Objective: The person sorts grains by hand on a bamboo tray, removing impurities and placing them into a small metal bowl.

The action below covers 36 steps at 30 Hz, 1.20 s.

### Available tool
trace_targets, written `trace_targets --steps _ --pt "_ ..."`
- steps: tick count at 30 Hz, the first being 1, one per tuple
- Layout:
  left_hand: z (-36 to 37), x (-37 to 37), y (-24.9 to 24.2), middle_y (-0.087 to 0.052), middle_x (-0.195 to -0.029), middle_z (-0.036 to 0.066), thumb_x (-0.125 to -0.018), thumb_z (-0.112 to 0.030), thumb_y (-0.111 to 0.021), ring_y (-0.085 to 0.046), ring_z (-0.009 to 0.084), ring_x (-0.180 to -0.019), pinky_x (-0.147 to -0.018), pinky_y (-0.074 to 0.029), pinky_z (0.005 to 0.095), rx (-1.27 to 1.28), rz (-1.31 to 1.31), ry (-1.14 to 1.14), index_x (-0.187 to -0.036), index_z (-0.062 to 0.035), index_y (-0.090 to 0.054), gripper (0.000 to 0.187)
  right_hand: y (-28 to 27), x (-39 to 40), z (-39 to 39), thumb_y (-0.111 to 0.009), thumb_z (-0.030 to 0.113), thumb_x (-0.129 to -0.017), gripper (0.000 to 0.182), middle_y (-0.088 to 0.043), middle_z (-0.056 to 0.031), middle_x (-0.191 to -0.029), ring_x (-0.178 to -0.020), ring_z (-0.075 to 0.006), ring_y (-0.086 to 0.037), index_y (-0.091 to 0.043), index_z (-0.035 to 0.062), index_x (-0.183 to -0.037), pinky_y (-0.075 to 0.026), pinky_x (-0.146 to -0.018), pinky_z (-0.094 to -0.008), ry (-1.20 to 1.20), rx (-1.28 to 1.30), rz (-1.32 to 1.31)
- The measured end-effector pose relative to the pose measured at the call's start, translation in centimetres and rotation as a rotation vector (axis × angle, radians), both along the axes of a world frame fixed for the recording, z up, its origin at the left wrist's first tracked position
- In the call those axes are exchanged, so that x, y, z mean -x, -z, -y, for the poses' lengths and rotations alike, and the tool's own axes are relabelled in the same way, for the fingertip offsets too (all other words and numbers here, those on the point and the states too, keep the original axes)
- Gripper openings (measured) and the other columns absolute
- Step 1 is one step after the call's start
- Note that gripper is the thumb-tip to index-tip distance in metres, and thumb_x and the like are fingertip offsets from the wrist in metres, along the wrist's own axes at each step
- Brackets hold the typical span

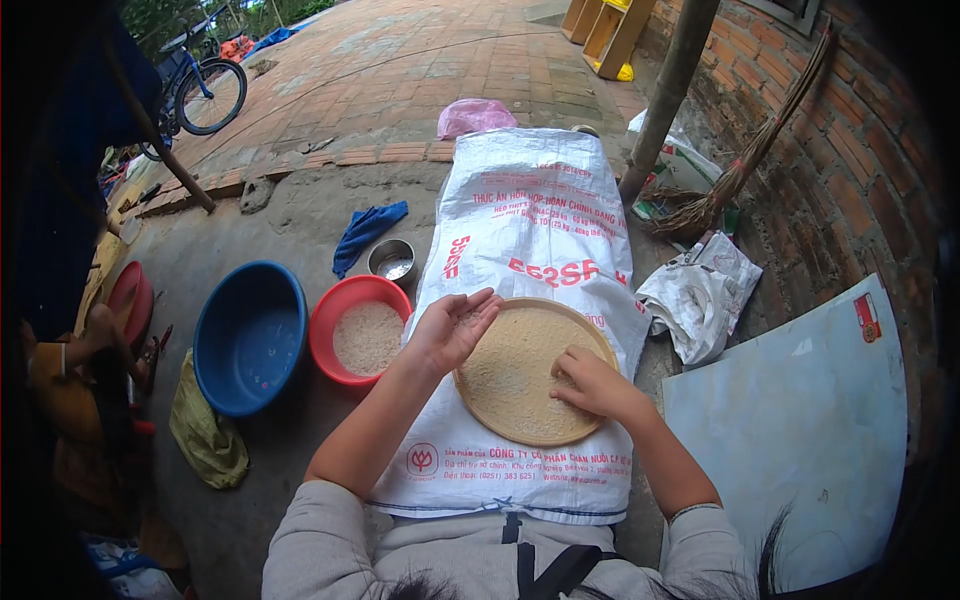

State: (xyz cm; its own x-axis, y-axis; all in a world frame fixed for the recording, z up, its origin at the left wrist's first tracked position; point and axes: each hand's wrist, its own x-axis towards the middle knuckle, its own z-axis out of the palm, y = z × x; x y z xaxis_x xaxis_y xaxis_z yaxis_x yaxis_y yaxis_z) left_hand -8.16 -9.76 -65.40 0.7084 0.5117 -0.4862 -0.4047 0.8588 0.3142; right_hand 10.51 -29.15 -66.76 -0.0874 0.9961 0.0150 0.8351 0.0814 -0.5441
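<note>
A round flat winnowing tray covered with rice grains lies on a white printed sack spread on the ground. My left hand hovers palm up over the tray's left rim, cupped, with a few grains in it. My right hand rests fingers-down on the rice at the tray's right side, fingertips pinched among the grains. A red bowl with rice inside stands just left of the tray.
A blue basin sits left of the red bowl, a small metal bowl and a blue cloth behind it. A crumpled white bag, a broom, a post and a brick wall are right. A person crouches far left.
</note>
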Motion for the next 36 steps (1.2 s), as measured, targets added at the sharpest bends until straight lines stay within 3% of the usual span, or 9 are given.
trace_targets --steps 2,6,13,14,22,25,28,31,36 --pt "-0.2 0.2 0.2 -0.048 -0.125 0.028 -0.097 -0.009 -0.031 -0.052 0.0344 -0.118 -0.102 -0.047 0.0376 0.009 -0.003 -0.009 -0.124 0.0177 -0.040 0.039 0.0 0.2 0.0 -0.065 0.014 -0.082 0.014 -0.058 -0.0150 -0.090 -0.088 -0.0324 -0.057 -0.057 0.0029 -0.088 -0.046 -0.079 -0.0393 0.047 0.102 -0.143" --pt "0.1 0.0 0.8 -0.047 -0.126 0.027 -0.098 -0.010 -0.031 -0.051 0.0344 -0.119 -0.102 -0.047 0.0375 -0.018 0.006 -0.001 -0.125 0.0177 -0.038 0.040 0.4 -0.2 -0.7 -0.063 0.007 -0.079 0.010 -0.058 -0.0150 -0.085 -0.086 -0.0323 -0.058 -0.056 0.0014 -0.082 -0.046 -0.076 -0.0395 0.012 0.087 -0.092" --pt "2.8 -1.7 1.3 -0.047 -0.124 0.025 -0.094 -0.007 -0.035 -0.053 0.0324 -0.116 -0.101 -0.048 0.0367 -0.086 -0.103 0.116 -0.124 0.0181 -0.037 0.039 -3.8 1.9 -3.7 -0.062 -0.002 -0.079 0.008 -0.061 -0.0142 -0.084 -0.078 -0.0308 -0.061 -0.059 -0.0007 -0.086 -0.049 -0.069 -0.0381 0.180 -0.392 -0.187" --pt "3.2 -2.2 1.2 -0.053 -0.116 0.023 -0.097 -0.012 -0.034 -0.055 0.0304 -0.113 -0.101 -0.048 0.0371 -0.080 -0.114 0.137 -0.118 0.0154 -0.046 0.036 -4.4 2.3 -4.1 -0.062 -0.003 -0.079 0.009 -0.061 -0.0137 -0.084 -0.077 -0.0303 -0.062 -0.059 -0.0011 -0.087 -0.049 -0.067 -0.0374 0.225 -0.489 -0.241" --pt "3.7 -3.5 1.5 -0.052 -0.113 0.021 -0.097 -0.012 -0.037 -0.057 0.0285 -0.107 -0.100 -0.049 0.0351 -0.100 0.034 0.231 -0.114 0.0143 -0.047 0.033 -5.0 2.4 -4.4 -0.063 0.003 -0.082 0.011 -0.060 -0.0135 -0.091 -0.085 -0.0304 -0.061 -0.059 -0.0001 -0.091 -0.049 -0.073 -0.0362 0.205 -0.571 -0.174" --pt "2.7 -2.6 0.8 -0.049 -0.121 0.024 -0.094 -0.006 -0.038 -0.056 0.0302 -0.112 -0.097 -0.051 0.0329 -0.058 0.011 0.187 -0.120 0.0165 -0.043 0.035 -3.4 1.0 -2.8 -0.065 0.014 -0.084 0.020 -0.060 -0.0146 -0.095 -0.093 -0.0320 -0.058 -0.058 0.0008 -0.098 -0.047 -0.080 -0.0383 0.295 -0.362 -0.197" --pt "1.5 -1.7 1.1 -0.047 -0.123 0.026 -0.096 -0.007 -0.037 -0.055 0.0317 -0.114 -0.098 -0.051 0.0341 -0.053 -0.033 0.102 -0.124 0.0185 -0.039 0.039 -1.7 0.0 -1.1 -0.068 0.027 -0.083 0.034 -0.057 -0.0173 -0.104 -0.100 -0.0327 -0.056 -0.057 0.0015 -0.102 -0.045 -0.086 -0.0395 0.153 -0.086 -0.017" --pt "0.8 -0.9 1.0 -0.047 -0.123 0.026 -0.097 -0.008 -0.035 -0.054 0.0319 -0.115 -0.098 -0.051 0.0349 -0.053 -0.031 0.068 -0.125 0.0182 -0.038 0.039 -0.9 -0.3 0.1 -0.068 0.025 -0.083 0.035 -0.053 -0.0150 -0.099 -0.091 -0.0290 -0.055 -0.054 0.0011 -0.104 -0.046 -0.080 -0.0364 0.033 0.110 -0.011" --pt "0.0 -0.4 1.0 -0.048 -0.124 0.027 -0.097 -0.010 -0.032 -0.052 0.0338 -0.117 -0.102 -0.048 0.0376 -0.036 -0.046 0.022 -0.123 0.0188 -0.040 0.039 -0.9 -0.3 0.3 -0.069 0.019 -0.080 0.027 -0.056 -0.0158 -0.099 -0.095 -0.0324 -0.056 -0.057 0.0020 -0.096 -0.046 -0.083 -0.0391 -0.004 0.142 -0.041"
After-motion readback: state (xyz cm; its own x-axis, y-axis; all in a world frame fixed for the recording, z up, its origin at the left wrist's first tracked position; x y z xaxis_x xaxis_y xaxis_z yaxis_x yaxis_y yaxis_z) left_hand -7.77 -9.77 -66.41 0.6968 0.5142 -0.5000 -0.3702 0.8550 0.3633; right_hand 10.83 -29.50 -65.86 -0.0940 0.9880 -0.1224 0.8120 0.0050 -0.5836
